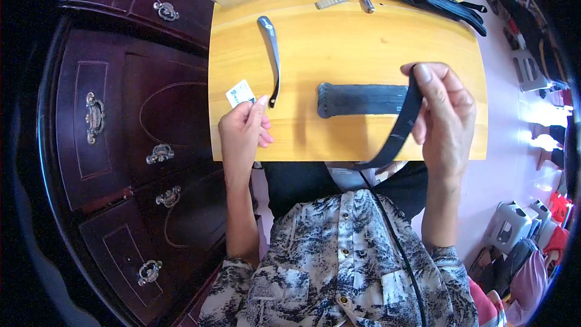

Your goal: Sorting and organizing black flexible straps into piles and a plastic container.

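**Strap in one hand, card in the other**

The right hand (445, 118) pinches a black strap (399, 127) over the wooden tabletop (339, 48); the strap's free end lies flat there. The left hand (242, 130) grips a small white card (240, 92) (beside a curved grey tool (272, 54)). The person seems mid-handling; the next move likely calls for bringing card and strap together.

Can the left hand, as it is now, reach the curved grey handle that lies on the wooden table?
Probably yes. The left hand pinches a small white card, and its fingertips sit just beside the lower end of the curved grey handle. Nothing lies between them, but the card occupies its fingers.
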Tool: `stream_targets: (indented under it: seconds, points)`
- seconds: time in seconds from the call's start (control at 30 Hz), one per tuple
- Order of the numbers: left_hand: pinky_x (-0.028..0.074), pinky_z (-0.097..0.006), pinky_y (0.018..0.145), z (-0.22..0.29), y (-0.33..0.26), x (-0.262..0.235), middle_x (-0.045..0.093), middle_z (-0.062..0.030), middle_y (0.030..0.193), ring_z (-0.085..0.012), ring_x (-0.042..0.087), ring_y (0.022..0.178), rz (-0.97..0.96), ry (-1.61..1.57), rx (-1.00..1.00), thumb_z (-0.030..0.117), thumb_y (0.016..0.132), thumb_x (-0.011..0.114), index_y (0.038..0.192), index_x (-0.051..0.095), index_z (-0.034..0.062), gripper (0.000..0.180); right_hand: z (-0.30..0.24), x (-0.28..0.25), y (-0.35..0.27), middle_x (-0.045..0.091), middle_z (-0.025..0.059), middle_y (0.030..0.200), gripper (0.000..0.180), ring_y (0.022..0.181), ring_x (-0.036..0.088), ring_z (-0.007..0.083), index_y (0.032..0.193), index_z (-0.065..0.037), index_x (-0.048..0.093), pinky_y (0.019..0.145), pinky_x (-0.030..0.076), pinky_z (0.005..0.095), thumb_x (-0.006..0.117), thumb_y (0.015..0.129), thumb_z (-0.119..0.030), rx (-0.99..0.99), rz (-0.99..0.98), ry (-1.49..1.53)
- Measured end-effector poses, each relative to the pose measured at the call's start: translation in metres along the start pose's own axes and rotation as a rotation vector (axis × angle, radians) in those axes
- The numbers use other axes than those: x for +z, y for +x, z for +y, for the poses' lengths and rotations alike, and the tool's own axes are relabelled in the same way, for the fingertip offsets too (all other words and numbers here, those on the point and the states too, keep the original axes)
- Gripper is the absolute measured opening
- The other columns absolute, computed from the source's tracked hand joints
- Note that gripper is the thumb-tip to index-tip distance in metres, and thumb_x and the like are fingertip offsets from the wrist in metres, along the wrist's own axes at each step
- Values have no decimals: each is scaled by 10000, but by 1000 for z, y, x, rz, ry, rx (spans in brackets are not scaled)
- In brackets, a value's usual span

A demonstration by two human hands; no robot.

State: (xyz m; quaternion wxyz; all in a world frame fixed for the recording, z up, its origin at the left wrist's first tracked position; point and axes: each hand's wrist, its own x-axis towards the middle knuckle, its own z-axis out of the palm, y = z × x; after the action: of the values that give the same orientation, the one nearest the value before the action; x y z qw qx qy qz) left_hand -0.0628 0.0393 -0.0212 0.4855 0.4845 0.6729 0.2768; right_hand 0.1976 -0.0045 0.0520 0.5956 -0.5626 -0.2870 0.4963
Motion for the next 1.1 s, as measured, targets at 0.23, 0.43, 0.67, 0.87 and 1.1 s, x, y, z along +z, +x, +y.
stream_targets:
  seconds: [0.23, 0.43, 0.67, 0.87, 1.1]
  points:
    - [428, -182, 496, 57, -91, 31, 608, -29, 816, -29, 524, 582, -458, -115, 310, 28, 770, 729, 1171, 542, -1, 443, 27, 17, -37, 588, 36, 661, 78, 541, 540, 77, 826, 9, 671, 473, 424, 208, 715, 778, -32, -456, -162, -354]
    - [470, -232, 645, 40, -92, 46, 586, -83, 918, -87, 560, 730, -471, -200, 486, 38, 863, 621, 1005, 524, -16, 181, 29, 0, -33, 629, 115, 919, 242, 864, 588, 249, 975, -40, 671, 759, 470, 361, 680, 806, -212, -611, -389, -432]
    - [478, -228, 664, 25, -83, 56, 609, -122, 1007, -110, 588, 762, -390, -582, 244, 54, 960, 465, 1098, 560, -51, 198, 39, -21, -46, 623, 131, 712, 302, 649, 621, 276, 924, -17, 621, 614, 482, 349, 624, 880, -316, 124, -594, -489]
    - [501, -198, 583, -5, -66, 55, 619, -82, 922, -104, 610, 709, -265, -396, 98, -37, 836, 646, 979, 662, -56, 145, 49, -37, -34, 544, 137, 615, 246, 545, 530, 292, 800, -8, 612, 531, 433, 350, 664, 841, -245, 37, -552, -757]
    - [496, -204, 603, -15, -44, 55, 595, -70, 899, -102, 596, 687, -302, -330, 219, -2, 853, 637, 979, 673, -40, 137, 59, -67, -19, 577, 49, 649, 187, 608, 522, 113, 828, 9, 633, 577, 426, 259, 702, 816, -164, 229, -444, -531]
